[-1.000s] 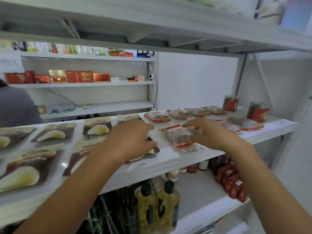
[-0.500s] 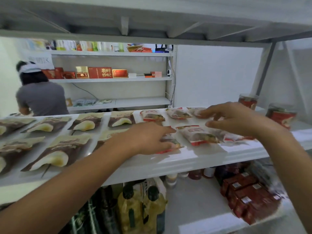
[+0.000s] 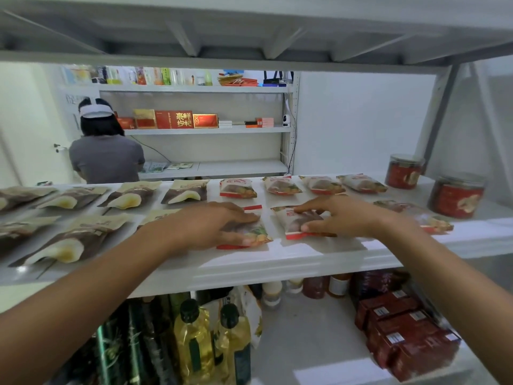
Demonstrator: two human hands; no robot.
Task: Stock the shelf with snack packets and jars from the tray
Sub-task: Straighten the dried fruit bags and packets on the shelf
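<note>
On the white shelf, the left hand lies flat, fingers spread, pressing on a red-edged snack packet near the front edge. Just beside it, the right hand rests on a second packet, thumb and fingertips touching it, not clenched. Four more red packets line the back row, brown pouches fill the left, and two red jars stand at the right end.
</note>
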